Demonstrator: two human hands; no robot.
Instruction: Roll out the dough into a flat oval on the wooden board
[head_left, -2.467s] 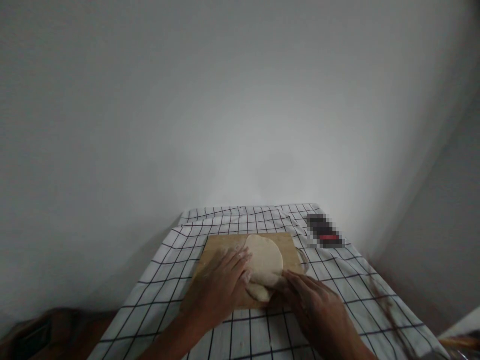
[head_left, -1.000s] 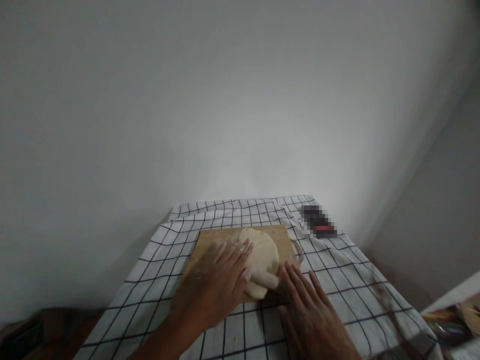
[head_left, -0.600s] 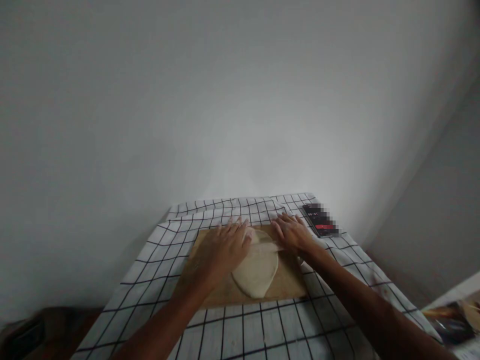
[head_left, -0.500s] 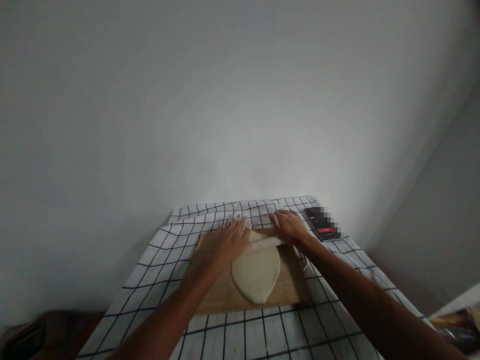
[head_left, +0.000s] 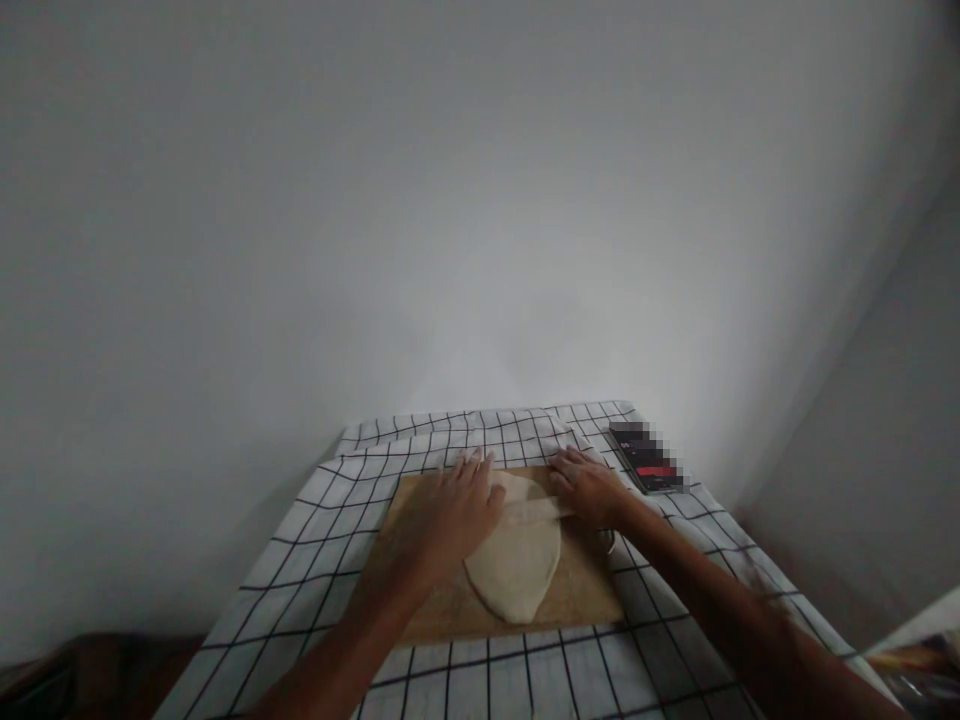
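Observation:
A flattened sheet of pale dough [head_left: 517, 570] lies on a wooden board [head_left: 585, 600], its near end narrowing to a rounded point. Across its far part runs a light-coloured rolling pin [head_left: 531, 511]; its ends are covered by my hands. My left hand [head_left: 469, 505] rests over the pin's left end with fingers stretched forward and slightly spread. Over the right end lies my right hand [head_left: 589, 485], palm down, its fingers also reaching forward. Neither hand wraps its fingers round the pin.
A black-and-white checked cloth [head_left: 487, 665] covers the table under the board. A phone [head_left: 649, 465] lies at the right, beyond my right hand. Partly hidden below my right wrist is a shiny curved rim [head_left: 610, 541]. A pale wall [head_left: 480, 250] rises behind the table.
The rolling pin and both hands have come slightly towards me over the dough. My right hand's fingers look straighter. The whole view has shifted a little downward.

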